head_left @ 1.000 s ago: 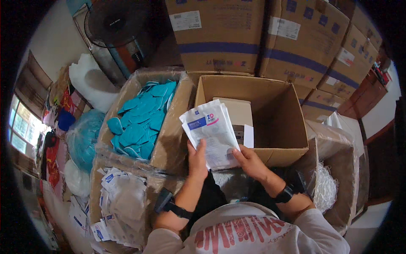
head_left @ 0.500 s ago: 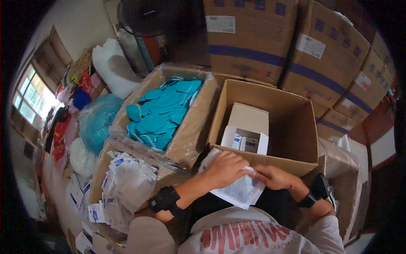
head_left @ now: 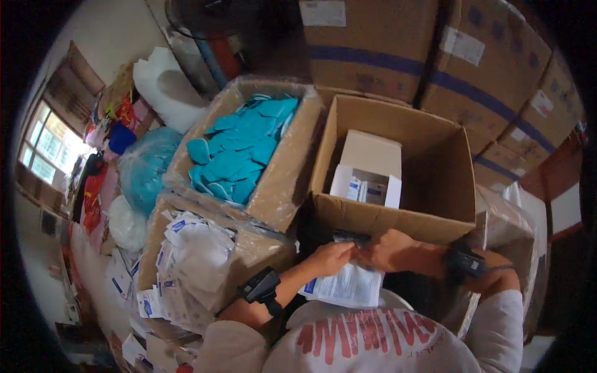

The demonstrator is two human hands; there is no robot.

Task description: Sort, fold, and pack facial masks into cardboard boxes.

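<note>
Head view: left hand (head_left: 333, 258) and right hand (head_left: 388, 250) pinch a white packet (head_left: 347, 288), just on the near side of the open carton (head_left: 393, 215).
A light, even pinch near the edge should keep it flat and uncreased. Blur and overlapping knuckles hide the packet's upper part and the exact finger contact.

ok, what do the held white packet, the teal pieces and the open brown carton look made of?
White packet: coated paper or plastic film, can't tell which; thin, printed, slight sheen.
Teal pieces: probably nonwoven fabric; matte, soft-looking, pale edges.
Open brown carton: likely corrugated cardboard; matte, stiff flat walls.
</note>
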